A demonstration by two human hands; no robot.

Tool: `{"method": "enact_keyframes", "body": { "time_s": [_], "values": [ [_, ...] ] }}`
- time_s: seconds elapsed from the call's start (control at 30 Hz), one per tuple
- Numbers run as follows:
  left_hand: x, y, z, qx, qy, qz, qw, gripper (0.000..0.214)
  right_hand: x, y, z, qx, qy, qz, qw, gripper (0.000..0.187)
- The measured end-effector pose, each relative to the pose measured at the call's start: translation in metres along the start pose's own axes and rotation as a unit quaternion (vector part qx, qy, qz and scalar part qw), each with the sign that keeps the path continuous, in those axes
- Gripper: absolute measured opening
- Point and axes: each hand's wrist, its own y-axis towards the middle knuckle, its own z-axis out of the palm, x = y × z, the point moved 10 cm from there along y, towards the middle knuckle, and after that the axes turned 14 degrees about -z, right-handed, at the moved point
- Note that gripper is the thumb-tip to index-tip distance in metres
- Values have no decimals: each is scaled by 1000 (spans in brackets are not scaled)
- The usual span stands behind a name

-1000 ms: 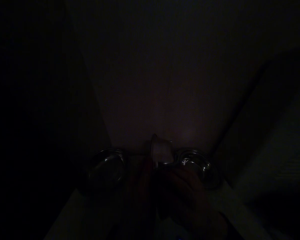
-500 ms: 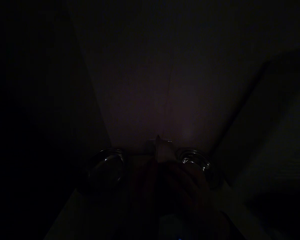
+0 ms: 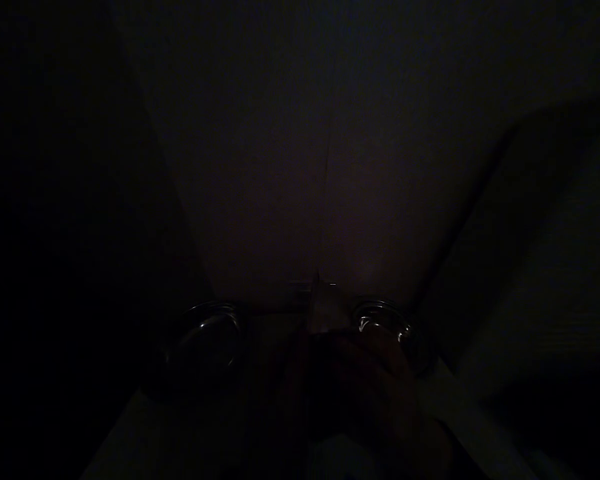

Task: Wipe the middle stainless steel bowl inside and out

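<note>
The scene is very dark. Low in the middle, my right hand (image 3: 375, 387) shows dimly, its fingers curled around a pale, faintly glinting object (image 3: 325, 310) that I cannot name. Two shiny metal bowls flank it: the left bowl (image 3: 205, 340) and the right bowl (image 3: 383, 320), which my hand partly hides. My left hand is lost in the dark; a faint reddish shape (image 3: 290, 373) left of the right hand may be part of it.
A pale flat surface (image 3: 130, 433) carries the bowls. Behind them rises a dim wall (image 3: 330, 167) with a thin vertical seam. Both sides of the view are black.
The pale object has sunk lower and grown dimmer, more of it hidden behind my right hand. The view has shifted slightly, with the bowls sitting a little lower.
</note>
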Motion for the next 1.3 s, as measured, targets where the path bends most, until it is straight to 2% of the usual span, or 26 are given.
{"method": "enact_keyframes", "body": {
  "time_s": [0.17,0.33,0.53,0.7,0.9,1.03,1.2,1.3],
  "values": [
    [0,-3,-2,11,6,16,1000,28,-13,-3,2,20,-21,62,998,28],
    [-3,-3,-2,9,5,29,1000,29,1,-4,4,1,8,23,1000,20],
    [-5,-5,2,14,5,31,999,28,-8,-6,2,6,-4,66,998,24],
    [-10,-2,-7,-1,2,38,999,29,4,4,-1,-11,27,13,1000,20],
    [-10,-5,-5,1,-3,38,999,29,-15,-3,0,10,-6,65,998,23],
    [-12,-5,-5,-3,-7,43,999,28,-6,0,-4,1,18,26,999,19],
    [-14,-4,-8,-9,-11,54,998,27,-17,-1,-8,0,1,79,997,23],
    [-15,-4,-11,-11,-11,57,998,29,-10,0,-7,-6,17,53,998,20]
  ]
}}
